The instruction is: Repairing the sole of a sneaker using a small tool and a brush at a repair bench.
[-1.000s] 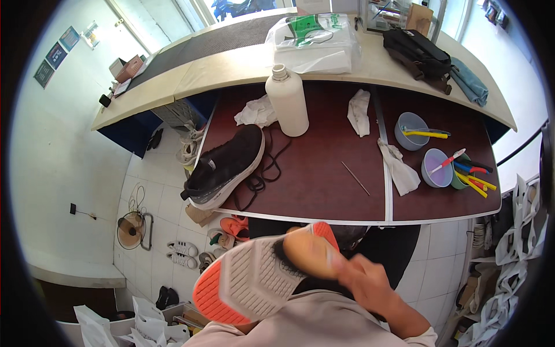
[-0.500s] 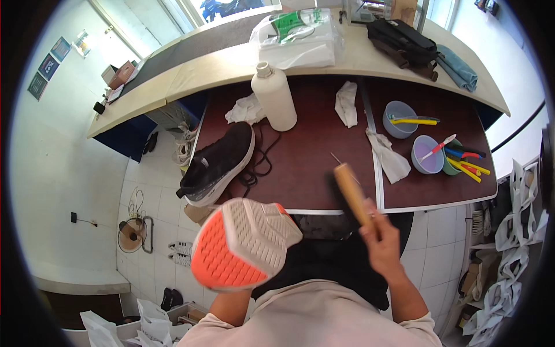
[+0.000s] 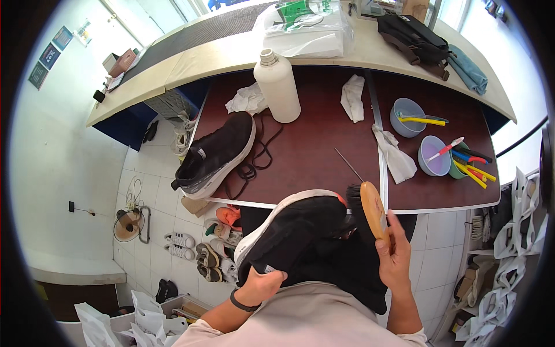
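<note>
My left hand (image 3: 263, 286) grips the heel end of a black sneaker (image 3: 295, 231) with a pale sole, its toe pointing up and right toward the table edge. My right hand (image 3: 395, 246) is closed round a wooden brush (image 3: 374, 211) with dark bristles facing left. The bristles are close to the sneaker's toe; whether they touch I cannot tell. The matching black sneaker (image 3: 217, 153) lies on the table at the left, its loose laces (image 3: 254, 165) beside it. A thin metal rod (image 3: 348, 165) lies on the table just past the brush.
On the dark red table (image 3: 312, 156) stand a white bottle (image 3: 278, 87), crumpled white cloths (image 3: 395, 156), and bowls (image 3: 435, 156) holding several small brushes. A plastic-wrapped pack (image 3: 306, 34) and a black bag (image 3: 411, 40) lie on the counter behind. Several shoes (image 3: 211, 254) sit on the floor at left.
My left hand has turned the held sneaker from showing its orange and pale sole to showing its black upper. My right hand has moved slightly right and lower with the brush.
</note>
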Demonstrator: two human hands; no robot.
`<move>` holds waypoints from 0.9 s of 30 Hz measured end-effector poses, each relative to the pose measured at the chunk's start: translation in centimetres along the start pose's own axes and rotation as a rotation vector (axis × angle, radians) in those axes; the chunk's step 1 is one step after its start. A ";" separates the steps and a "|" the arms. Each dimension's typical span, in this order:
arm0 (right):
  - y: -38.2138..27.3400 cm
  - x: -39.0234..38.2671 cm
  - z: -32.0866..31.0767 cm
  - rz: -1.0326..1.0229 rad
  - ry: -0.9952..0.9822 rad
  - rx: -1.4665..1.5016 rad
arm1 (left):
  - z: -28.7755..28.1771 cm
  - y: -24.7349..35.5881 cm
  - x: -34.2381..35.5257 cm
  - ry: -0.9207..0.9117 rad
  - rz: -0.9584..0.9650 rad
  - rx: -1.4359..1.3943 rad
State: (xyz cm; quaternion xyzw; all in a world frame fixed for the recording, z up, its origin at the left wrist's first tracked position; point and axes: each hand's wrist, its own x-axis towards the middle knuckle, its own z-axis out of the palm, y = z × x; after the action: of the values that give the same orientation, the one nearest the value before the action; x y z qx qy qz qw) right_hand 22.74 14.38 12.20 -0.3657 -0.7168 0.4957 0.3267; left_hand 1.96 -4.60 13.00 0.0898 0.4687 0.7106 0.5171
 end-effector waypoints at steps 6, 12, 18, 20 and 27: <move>-0.7 -0.4 4.8 -0.498 -0.282 -0.427 | -0.1 -1.1 0.9 0.017 -0.015 0.345; 1.7 3.7 2.1 -0.398 0.171 -0.581 | 0.3 0.2 0.1 0.082 -0.070 0.179; 1.7 2.4 2.5 -0.574 0.288 -0.271 | 1.1 1.1 1.3 -0.029 0.101 0.078; 1.5 2.0 3.0 -0.555 0.319 -0.280 | 0.7 0.5 1.5 -0.068 0.046 0.124; 2.1 2.0 4.9 -0.566 0.153 -0.366 | 0.7 0.6 1.8 -0.189 0.074 0.094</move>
State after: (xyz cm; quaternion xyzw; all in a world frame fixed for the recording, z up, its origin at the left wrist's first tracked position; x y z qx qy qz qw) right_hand 18.02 14.28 9.00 -0.2409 -0.8403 0.2198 0.4331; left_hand 1.20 -2.72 13.25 0.1977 0.4471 0.6947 0.5277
